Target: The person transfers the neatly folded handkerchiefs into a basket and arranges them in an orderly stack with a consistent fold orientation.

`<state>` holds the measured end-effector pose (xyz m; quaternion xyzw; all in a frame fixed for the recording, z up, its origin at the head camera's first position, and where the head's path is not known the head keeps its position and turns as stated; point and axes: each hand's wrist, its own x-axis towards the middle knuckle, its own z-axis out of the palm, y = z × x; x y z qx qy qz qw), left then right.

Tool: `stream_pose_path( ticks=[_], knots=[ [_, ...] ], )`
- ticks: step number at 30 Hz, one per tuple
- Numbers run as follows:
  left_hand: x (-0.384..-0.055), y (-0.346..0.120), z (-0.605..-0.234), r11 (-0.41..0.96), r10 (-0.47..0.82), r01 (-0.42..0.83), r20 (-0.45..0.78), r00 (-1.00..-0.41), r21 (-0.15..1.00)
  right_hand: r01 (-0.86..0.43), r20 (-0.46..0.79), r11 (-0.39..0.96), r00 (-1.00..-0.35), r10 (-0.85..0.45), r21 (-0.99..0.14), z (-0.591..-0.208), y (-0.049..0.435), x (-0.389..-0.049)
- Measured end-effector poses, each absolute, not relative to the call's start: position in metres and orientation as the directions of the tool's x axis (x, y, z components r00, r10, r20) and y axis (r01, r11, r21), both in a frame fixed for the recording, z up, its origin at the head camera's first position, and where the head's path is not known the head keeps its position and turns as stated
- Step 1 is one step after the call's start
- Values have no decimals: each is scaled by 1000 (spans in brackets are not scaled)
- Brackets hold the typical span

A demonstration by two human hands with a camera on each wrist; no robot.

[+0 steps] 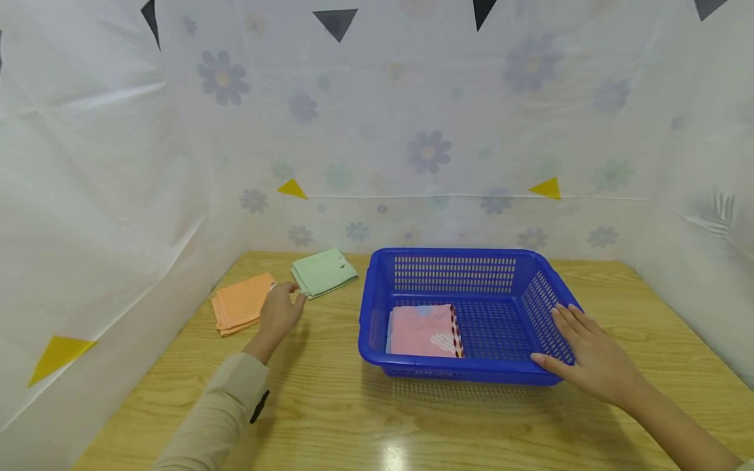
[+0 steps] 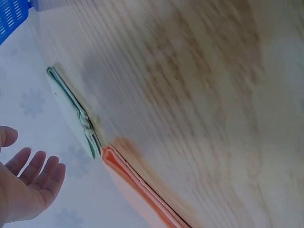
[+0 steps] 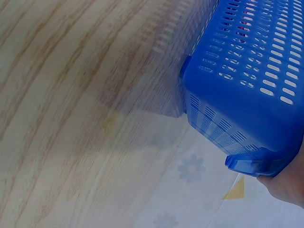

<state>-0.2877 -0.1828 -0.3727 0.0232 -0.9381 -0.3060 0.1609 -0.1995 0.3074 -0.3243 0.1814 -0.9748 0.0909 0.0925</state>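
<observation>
My left hand (image 1: pixel 279 316) hovers beside a folded orange cloth (image 1: pixel 243 302), its fingers loosely bent and nothing between them. Just beyond its fingertips lies a folded light green cloth (image 1: pixel 323 272). In the left wrist view the hand (image 2: pixel 31 187) shows spread fingers, apart from both the green cloth (image 2: pixel 71 111) and the orange cloth (image 2: pixel 137 187). My right hand (image 1: pixel 595 356) rests on the right rim of a blue plastic basket (image 1: pixel 459 365), fingers laid straight over the edge and thumb near the front corner. Inside the basket, at left, a folded pink cloth (image 1: pixel 421 330) lies flat.
A wooden table (image 1: pixel 330 405) carries the basket and cloths. White sheeting with a flower print (image 1: pixel 430 150) stands behind it and at both sides. Yellow triangles (image 1: pixel 61 356) and dark ones mark the sheeting.
</observation>
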Motion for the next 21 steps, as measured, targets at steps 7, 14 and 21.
stream_pose_path(
  ticks=[7, 14, 21],
  knots=[
    [-290, -195, -376, 815, -172, -1, 239, -956, 579, -368, 203, 918, -920, -336, -147, -323, 307, -200],
    [-289, -208, -381, 834, -197, -50, 212, -957, 549, -374, 220, 918, -914, -340, -135, -325, 307, -200],
    [-290, -222, -387, 842, -238, -81, 232, -943, 533, -370, 205, 918, -919, -338, -145, -325, 308, -200]
  ],
)
